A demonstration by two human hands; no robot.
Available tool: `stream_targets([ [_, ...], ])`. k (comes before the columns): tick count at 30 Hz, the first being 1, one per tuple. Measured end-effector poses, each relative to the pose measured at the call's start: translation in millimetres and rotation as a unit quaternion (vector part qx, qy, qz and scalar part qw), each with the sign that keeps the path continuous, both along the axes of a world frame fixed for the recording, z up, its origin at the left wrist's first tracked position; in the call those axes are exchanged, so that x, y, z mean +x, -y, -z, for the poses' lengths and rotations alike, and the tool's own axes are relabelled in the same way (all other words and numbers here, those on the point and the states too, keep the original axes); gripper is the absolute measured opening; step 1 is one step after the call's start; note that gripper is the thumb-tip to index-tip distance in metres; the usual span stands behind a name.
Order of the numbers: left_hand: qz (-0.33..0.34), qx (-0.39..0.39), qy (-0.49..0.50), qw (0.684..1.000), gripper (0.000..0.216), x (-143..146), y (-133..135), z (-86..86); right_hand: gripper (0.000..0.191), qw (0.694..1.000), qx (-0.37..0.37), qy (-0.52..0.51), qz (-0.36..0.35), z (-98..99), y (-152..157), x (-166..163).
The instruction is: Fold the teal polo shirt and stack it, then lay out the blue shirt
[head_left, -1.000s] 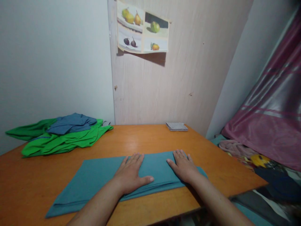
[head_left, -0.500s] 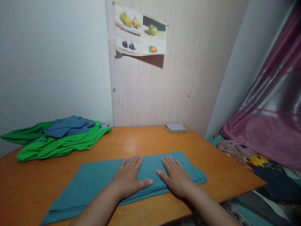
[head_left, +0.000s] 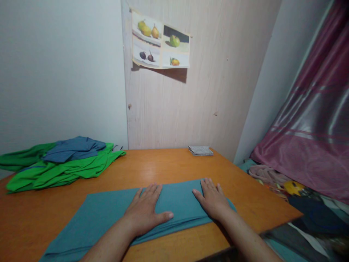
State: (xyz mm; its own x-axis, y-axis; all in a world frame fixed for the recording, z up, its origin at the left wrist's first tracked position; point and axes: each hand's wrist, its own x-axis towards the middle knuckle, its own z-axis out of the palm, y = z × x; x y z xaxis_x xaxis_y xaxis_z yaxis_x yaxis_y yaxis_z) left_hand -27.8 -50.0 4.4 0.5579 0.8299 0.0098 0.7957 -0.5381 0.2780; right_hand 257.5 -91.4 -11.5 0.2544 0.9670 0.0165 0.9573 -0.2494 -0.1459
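A teal piece of cloth (head_left: 109, 211), folded into a long layered strip, lies across the near part of the orange-brown table. My left hand (head_left: 145, 211) rests palm down on its middle, fingers stretched out and thumb spread to the right. Toward the cloth's right end my right hand (head_left: 211, 199) lies flat with its fingers apart. Neither hand grips anything. Folded layers show along the cloth's near edge, and my forearms cover parts of it.
Green clothing (head_left: 65, 171) with a blue-grey garment (head_left: 75, 148) on top lies at the table's (head_left: 147, 165) far left. A folded checked cloth (head_left: 201, 151) sits at the back edge. Beyond the right edge are a pink curtain (head_left: 305, 145) and piled fabrics (head_left: 268, 174).
My right hand has slid right across the cloth toward its right end. My left hand stays at about the same spot on it. The view has shifted slightly.
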Motion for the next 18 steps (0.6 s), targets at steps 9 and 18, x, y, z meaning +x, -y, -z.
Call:
stream_targets([
  [9, 0.0, -0.006, 0.01, 1.0, 0.109, -0.2, 1.2, -0.6, 0.089, 1.0, -0.004, 0.015, 0.022, 3.8, -7.2, 6.8],
  [18, 0.002, -0.009, 0.008, 1.0, 0.111, 0.2, 2.1, -1.8, 0.085, 1.0, 0.0, 0.018, 0.006, -3.0, -10.6, 0.7],
])
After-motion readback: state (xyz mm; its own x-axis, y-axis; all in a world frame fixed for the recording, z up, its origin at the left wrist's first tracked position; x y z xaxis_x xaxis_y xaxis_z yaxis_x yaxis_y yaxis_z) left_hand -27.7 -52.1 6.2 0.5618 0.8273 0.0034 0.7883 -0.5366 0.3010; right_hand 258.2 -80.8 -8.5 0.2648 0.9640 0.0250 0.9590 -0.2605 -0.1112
